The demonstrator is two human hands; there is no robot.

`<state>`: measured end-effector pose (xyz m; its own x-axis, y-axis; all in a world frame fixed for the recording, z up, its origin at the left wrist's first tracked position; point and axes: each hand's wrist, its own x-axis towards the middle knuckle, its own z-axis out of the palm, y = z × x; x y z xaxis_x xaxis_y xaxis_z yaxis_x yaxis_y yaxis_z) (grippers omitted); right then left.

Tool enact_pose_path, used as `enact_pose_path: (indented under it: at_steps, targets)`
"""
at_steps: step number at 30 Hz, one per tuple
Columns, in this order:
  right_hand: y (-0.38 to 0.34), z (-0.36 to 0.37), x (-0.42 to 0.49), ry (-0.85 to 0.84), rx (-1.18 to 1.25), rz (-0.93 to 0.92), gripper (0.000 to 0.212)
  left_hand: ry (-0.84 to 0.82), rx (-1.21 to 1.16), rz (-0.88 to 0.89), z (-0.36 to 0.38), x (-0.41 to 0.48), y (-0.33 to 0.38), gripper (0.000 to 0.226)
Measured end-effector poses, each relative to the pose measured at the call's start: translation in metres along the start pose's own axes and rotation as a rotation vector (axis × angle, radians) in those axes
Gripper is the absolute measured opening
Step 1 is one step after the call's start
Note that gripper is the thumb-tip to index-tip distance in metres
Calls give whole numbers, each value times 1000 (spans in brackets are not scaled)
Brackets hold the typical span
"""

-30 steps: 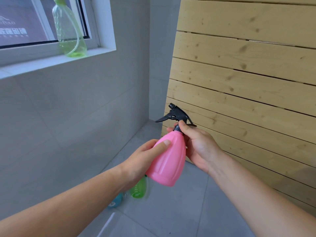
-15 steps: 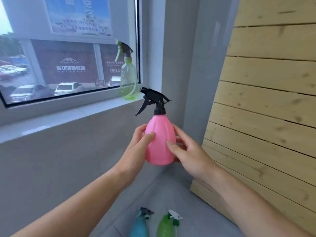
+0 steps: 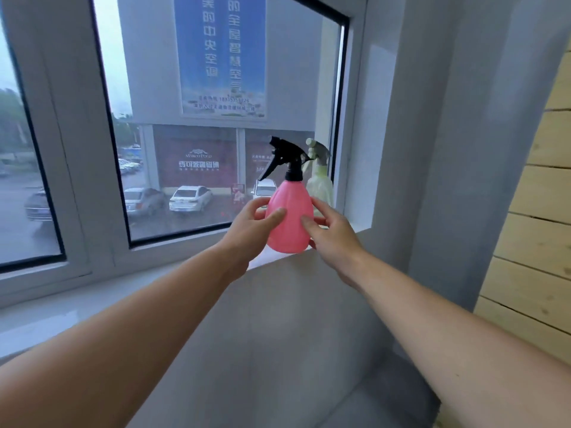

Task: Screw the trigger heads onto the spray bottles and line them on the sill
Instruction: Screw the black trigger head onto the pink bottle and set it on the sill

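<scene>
A pink spray bottle (image 3: 289,216) with a black trigger head (image 3: 285,157) stands upright, its base at the front edge of the white window sill (image 3: 92,299). My left hand (image 3: 250,225) holds its left side and my right hand (image 3: 329,230) holds its right side, fingers on the body. Just behind it, at the sill's right end, stands a pale green spray bottle (image 3: 321,186) with a light trigger head, partly hidden by the pink one.
The window glass (image 3: 197,149) and its white frame rise straight behind the sill. A grey wall corner (image 3: 448,180) closes the right end of the sill. Pale wooden slats (image 3: 531,242) lean at the far right. Grey tiled wall lies below the sill.
Both hands have lifted the pink bottle up and forward to the sill, close beside the green bottle. My view has risen, so the bottles on the floor have dropped out of sight.
</scene>
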<state>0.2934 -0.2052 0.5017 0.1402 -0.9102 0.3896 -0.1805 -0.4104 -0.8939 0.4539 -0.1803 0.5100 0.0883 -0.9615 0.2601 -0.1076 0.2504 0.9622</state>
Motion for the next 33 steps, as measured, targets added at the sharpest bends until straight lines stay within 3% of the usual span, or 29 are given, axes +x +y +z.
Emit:
enact_pose_path:
  at_steps: [5,11,15,27,33]
  targets:
    - [8,23,19,-24,-43,10,44,56,7,-73,-17,21,-19,46]
    - [22,29,29,-4,-52,31,50,72,15,-75,-17,33,-26,34]
    - [26,29,32,16,-34,38,51,79,26,-71,-16,40,-32,50]
    - [29,26,25,23,-83,25,62,182,87,-26,-14,35,-35,68]
    - [32,1,-6,37,-104,73,58,229,177,-19,-14,1,-24,64]
